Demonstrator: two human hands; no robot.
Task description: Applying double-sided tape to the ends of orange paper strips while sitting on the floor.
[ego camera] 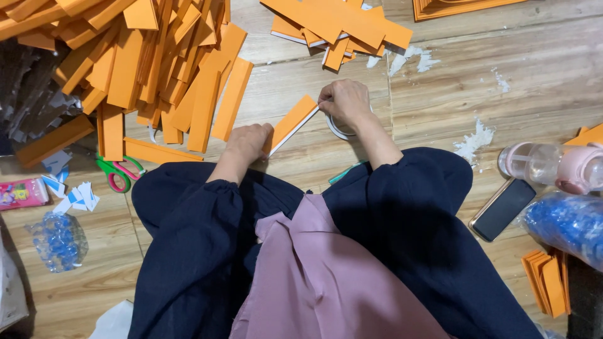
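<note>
the scene was evenly and fairly brightly lit from overhead, with no hard glare. soft shadows fell beneath the heap of orange strips point(157, 69) and along the left edge, where the corner went dim. the wooden floor point(540, 75) was sharp; the dark clothing near the bottom lost detail. slight wide-angle stretch showed at the edges.

Head view, straight down, close
</note>
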